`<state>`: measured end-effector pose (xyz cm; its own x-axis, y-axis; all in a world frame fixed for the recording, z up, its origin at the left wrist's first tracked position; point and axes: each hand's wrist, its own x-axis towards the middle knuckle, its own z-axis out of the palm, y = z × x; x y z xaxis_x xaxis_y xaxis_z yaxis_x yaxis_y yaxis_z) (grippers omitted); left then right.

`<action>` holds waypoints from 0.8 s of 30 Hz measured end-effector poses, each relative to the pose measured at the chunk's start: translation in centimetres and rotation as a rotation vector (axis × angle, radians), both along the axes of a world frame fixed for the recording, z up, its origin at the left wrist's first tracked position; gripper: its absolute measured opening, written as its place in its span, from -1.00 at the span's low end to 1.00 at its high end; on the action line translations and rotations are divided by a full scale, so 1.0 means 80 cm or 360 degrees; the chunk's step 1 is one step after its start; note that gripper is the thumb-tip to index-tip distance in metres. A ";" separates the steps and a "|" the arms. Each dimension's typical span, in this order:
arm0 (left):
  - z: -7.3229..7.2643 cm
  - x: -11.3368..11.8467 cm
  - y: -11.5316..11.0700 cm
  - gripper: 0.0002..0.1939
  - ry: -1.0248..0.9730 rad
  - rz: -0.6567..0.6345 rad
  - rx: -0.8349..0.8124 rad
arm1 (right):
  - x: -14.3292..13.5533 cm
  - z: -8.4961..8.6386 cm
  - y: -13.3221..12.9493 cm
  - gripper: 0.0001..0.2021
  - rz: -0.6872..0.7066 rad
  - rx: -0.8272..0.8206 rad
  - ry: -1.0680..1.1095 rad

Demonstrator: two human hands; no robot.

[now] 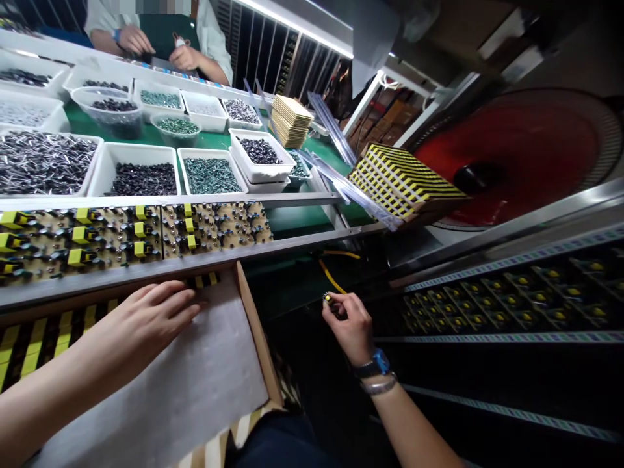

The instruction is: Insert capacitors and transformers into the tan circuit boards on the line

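Note:
My left hand lies palm down over an open cardboard box, fingers stretched out. Its fingertips are close to a few yellow-and-black transformers at the box's far edge; whether they touch is hidden. More yellow-and-black transformers stand in rows under my left forearm, and a white sheet covers much of the box. To the right of the box, my right hand pinches a small yellow-and-black transformer between thumb and fingers, partly hidden by them. A blue wrist strap is on that wrist.
Circuit boards with yellow parts sit on a rail beyond the box. White bins of small components stand behind. At right are a striped stack, a large red fan and a rack of boards. A co-worker sits opposite.

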<state>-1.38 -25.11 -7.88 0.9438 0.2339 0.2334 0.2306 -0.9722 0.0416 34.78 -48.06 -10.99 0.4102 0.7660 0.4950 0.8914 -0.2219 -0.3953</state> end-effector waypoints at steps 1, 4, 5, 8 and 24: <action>-0.001 0.000 0.000 -0.55 -0.0013 0.0001 -0.0005 | 0.000 0.000 0.000 -0.84 -0.0001 -0.0002 0.0005; -0.003 0.000 0.000 -0.56 -0.0035 -0.0008 -0.0012 | 0.001 -0.002 -0.001 -0.83 -0.0006 -0.0001 0.0023; -0.003 0.000 0.000 -0.56 -0.0036 -0.0015 -0.0015 | 0.001 -0.002 -0.001 -0.83 -0.0010 0.0000 0.0029; -0.002 0.000 0.001 -0.56 -0.0030 -0.0020 -0.0023 | 0.001 -0.004 -0.001 -0.83 -0.0027 0.0003 0.0054; -0.006 0.003 0.003 -0.58 -0.0046 0.0015 -0.0021 | -0.015 0.015 -0.002 -0.83 0.0263 -0.0080 0.0183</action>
